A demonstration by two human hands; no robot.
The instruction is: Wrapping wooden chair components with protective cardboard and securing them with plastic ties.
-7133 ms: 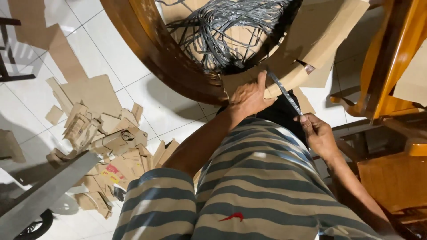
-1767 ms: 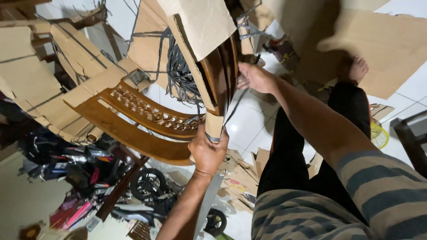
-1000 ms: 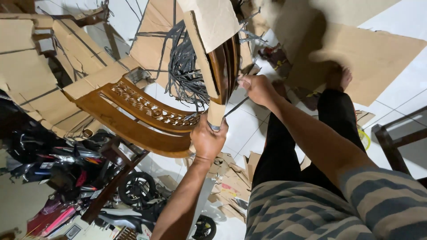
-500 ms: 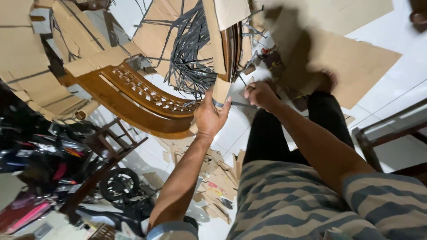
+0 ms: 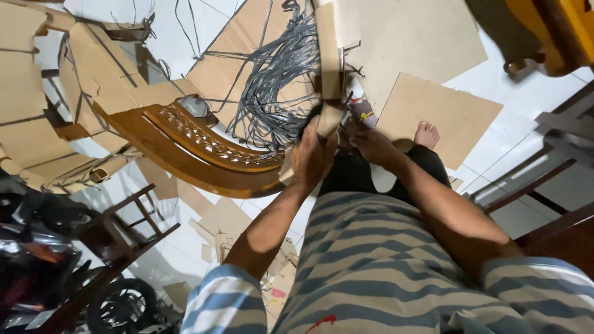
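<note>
Frame centre: left hand (image 5: 312,154) gripping the tan cardboard-wrapped wooden rail (image 5: 329,74); right hand (image 5: 370,143) beside it, finger closure cannot be told.

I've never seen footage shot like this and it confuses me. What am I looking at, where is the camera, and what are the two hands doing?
The camera sits on a person's head and looks down past a striped shirt. The left hand grips a cardboard-wrapped edge of a curved, carved wooden furniture piece. The right hand is beside it, at the same edge; what its fingers hold is hidden. Grey plastic straps lie bundled behind. Cardboard sheets lie on the white tiled floor, near a bare foot.
</note>
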